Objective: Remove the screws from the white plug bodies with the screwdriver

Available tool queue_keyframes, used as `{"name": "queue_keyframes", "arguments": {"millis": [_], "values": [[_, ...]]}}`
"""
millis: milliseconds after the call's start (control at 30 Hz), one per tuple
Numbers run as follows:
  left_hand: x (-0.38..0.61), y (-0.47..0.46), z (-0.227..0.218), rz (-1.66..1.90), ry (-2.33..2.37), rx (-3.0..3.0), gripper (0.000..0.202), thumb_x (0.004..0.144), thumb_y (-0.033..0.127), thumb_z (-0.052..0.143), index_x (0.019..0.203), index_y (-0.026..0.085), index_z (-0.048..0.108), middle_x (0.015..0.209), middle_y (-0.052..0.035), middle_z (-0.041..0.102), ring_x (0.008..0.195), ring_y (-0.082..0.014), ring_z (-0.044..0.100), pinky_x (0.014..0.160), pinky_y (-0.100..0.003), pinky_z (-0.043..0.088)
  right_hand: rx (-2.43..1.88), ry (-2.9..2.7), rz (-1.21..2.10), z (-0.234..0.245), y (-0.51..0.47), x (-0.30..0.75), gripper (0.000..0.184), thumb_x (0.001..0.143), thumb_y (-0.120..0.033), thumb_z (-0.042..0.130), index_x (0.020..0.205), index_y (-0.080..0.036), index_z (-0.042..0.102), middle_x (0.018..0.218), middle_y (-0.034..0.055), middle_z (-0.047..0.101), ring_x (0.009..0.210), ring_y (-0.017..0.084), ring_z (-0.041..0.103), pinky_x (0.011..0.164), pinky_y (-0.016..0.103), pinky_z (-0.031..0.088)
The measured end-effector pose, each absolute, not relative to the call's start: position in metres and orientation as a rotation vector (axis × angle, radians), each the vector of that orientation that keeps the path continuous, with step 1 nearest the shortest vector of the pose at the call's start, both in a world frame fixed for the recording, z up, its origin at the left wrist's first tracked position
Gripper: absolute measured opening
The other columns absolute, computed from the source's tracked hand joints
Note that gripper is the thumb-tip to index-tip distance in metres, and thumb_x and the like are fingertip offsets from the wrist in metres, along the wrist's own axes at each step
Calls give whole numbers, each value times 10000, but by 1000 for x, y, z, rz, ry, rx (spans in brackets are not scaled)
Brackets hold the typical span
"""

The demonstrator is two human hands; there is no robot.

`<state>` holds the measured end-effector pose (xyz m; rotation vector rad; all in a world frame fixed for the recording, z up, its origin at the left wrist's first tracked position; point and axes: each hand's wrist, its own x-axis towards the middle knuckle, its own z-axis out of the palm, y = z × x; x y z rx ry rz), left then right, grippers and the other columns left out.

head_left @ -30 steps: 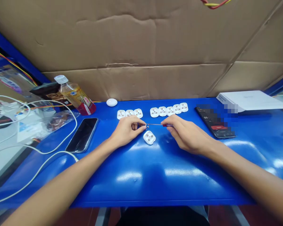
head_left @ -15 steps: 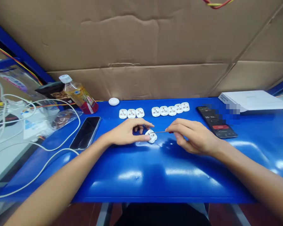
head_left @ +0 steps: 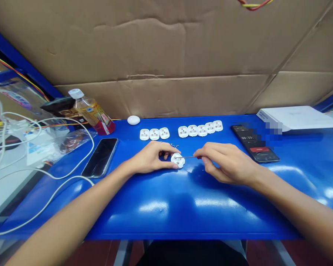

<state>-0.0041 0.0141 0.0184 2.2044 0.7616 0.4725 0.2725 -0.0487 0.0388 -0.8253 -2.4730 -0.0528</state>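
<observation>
My left hand (head_left: 152,158) grips a small white plug part (head_left: 178,160) on the blue table (head_left: 183,207), fingers curled round its left side. My right hand (head_left: 227,162) pinches a thin screwdriver (head_left: 189,157) with a red handle, its tip touching the part's top face. A few tiny screws (head_left: 174,145) lie just behind the part. Farther back two rows of like white parts stand: three on the left (head_left: 154,133) and several on the right (head_left: 202,129).
A dark phone (head_left: 100,157) lies at the left, with white cables (head_left: 55,177) and a tilted drink bottle (head_left: 91,111) beyond. A second phone (head_left: 254,147) showing a timer lies at the right, a white box (head_left: 294,117) behind it. A white oval object (head_left: 133,119) sits by the cardboard wall.
My left hand dropped from pinching something at the screwdriver's tip to gripping the white part on the table. The screwdriver tip came down onto the part.
</observation>
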Motion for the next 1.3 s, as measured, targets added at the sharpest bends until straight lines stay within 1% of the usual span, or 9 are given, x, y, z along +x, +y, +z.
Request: {"name": "queue_keyframes", "arguments": {"millis": [133,367,500,667,767,900,1033,1167,1300], "values": [[0,9,13,534,756,2243,454,868,451,821,1253,218,763,901,-30,699,732,-138,566,687,-264,434,-948,-2426,-127,45,-55,270,186,1035,-218,502,996,-167,677,766,31,750,628,171,685,574,306,420],[7,1,13,553,714,2222,405,943,383,756,1302,198,727,1064,-70,722,901,-177,650,787,-279,484,-1165,-2465,-401,53,-56,274,447,1078,-444,490,720,-199,598,519,1,583,424,163,516,488,350,227],[8,1,16,507,708,2219,371,962,401,729,1279,208,731,1062,-63,717,920,-184,647,820,-288,482,-1069,-2581,-234,59,-56,278,370,1090,-398,478,797,-208,599,652,13,629,549,168,566,537,327,317],[10,1,20,522,756,2201,343,961,408,727,1227,193,744,870,-11,653,738,-136,550,714,-259,430,-1044,-2593,-93,62,-54,277,267,1092,-378,466,988,-188,621,903,70,715,769,215,668,645,321,438],[12,-2,24,505,820,2215,314,932,418,758,1150,193,761,766,21,574,687,-125,481,663,-251,379,-1120,-2447,-108,58,-53,275,308,1063,-475,514,1047,-179,597,802,47,721,682,218,688,578,312,427],[13,-3,23,504,840,2191,317,907,408,784,1145,200,767,745,32,552,680,-122,468,659,-255,363,-1049,-2360,-42,51,-53,272,75,1044,-244,513,1069,-197,566,845,32,720,692,194,697,615,300,483],[11,0,18,527,823,2191,375,885,403,806,1193,192,763,749,30,560,683,-123,476,668,-259,372,-937,-2276,109,48,-54,269,142,972,-166,560,1114,-173,551,996,77,718,838,186,713,740,292,555],[10,1,15,547,811,2187,410,878,406,815,1220,187,756,736,32,543,681,-125,484,668,-261,379,-955,-2289,-132,45,-51,271,93,1022,-249,562,1053,-170,600,818,43,716,677,181,684,626,303,500],[9,1,14,560,806,2194,403,884,404,813,1219,189,753,735,33,546,687,-125,510,688,-263,400,-880,-2338,-163,44,-49,271,87,1014,-184,530,1036,-171,613,776,31,687,641,174,627,595,306,466]]}}
